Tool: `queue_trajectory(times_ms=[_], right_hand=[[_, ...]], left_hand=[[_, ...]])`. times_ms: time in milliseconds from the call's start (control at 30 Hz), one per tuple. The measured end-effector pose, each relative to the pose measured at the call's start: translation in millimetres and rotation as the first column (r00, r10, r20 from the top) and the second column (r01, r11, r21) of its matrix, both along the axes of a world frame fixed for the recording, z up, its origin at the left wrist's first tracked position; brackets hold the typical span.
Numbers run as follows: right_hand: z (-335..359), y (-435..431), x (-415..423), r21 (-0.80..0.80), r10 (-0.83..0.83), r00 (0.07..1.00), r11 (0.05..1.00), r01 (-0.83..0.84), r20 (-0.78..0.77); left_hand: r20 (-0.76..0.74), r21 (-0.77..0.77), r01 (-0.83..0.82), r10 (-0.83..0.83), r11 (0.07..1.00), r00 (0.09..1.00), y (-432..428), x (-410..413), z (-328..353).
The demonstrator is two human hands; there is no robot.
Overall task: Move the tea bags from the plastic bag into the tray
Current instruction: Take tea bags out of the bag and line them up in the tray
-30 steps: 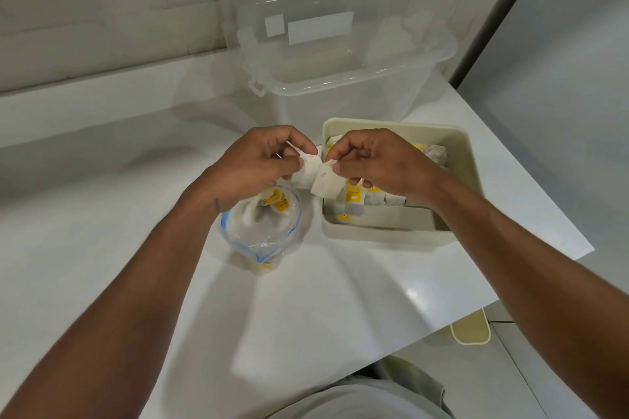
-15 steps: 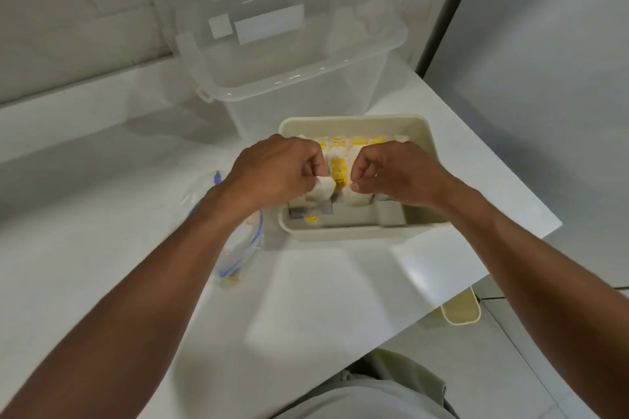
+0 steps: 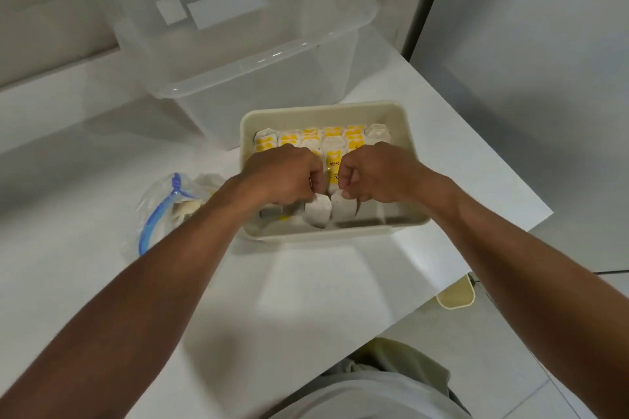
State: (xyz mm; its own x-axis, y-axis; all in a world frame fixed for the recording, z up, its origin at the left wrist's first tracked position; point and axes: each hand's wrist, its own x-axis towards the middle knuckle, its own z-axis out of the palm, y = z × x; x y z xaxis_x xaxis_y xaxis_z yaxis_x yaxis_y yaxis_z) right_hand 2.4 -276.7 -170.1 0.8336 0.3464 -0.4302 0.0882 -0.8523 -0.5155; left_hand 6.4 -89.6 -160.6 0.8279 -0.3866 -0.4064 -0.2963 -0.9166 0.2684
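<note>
Both hands are now down inside the cream rectangular plastic tray [image 3: 326, 109], which sits towards the right edge of the white desk [image 3: 306, 299]. A second ago they were parting two sachets above the clear plastic bag with a blue zip strip [image 3: 160, 214], and half a second ago they had only just crossed the tray's near wall. The plastic bag, then directly under the left hand, now lies on the desk just left of the tray. Its mouth is open, a few pale sachets show inside, and the left forearm partly hides it.

The left hand [image 3: 282, 177] has its fingers curled tight, thumb and fingertips pinching the top of one white paper tea bag [image 3: 318, 214]. The right hand [image 3: 377, 173], knuckles up and likewise curled, pinches the top of a second white tea bag [image 3: 344, 209]. The two bags hang upright, just beside each other, at the tray's near end. Whether they rest on the tray floor cannot be told.

Behind the hands, rows of yellow-labelled tea bags [image 3: 333, 138] stand packed edge to edge in the tray's far half. A large clear plastic storage box [image 3: 258, 78] stands near the desk's back edge, just behind the tray. A small cream container [image 3: 456, 296] shows below the desk's right edge.
</note>
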Motion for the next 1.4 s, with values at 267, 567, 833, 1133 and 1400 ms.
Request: queue_trajectory(times_ms=[267,567,833,1133,1400], right_hand=[[-20,1,14,-0.145,0.067,0.978,0.989,-0.039,0.197],[-22,1,16,-0.227,0.135,0.945,0.971,-0.067,0.299],[-19,10,-6,-0.407,0.284,0.925,0.898,-0.165,0.254],[-24,7,-7,-0.38,0.226,0.942,0.917,-0.12,0.248],[-21,14,-8,-0.415,0.254,0.941,0.898,-0.144,0.223]], left_hand=[[0.105,0.033,-0.115,0.112,0.993,0.988,3,15,-20],[0.15,0.072,-0.09,0.079,0.993,0.985,3,14,-21],[0.335,0.267,-0.048,-0.046,0.962,0.941,-5,-4,-29],[0.297,0.214,-0.061,-0.005,0.975,0.955,-2,-7,-28],[0.285,0.229,-0.071,0.002,0.971,0.958,-7,-5,-31]])
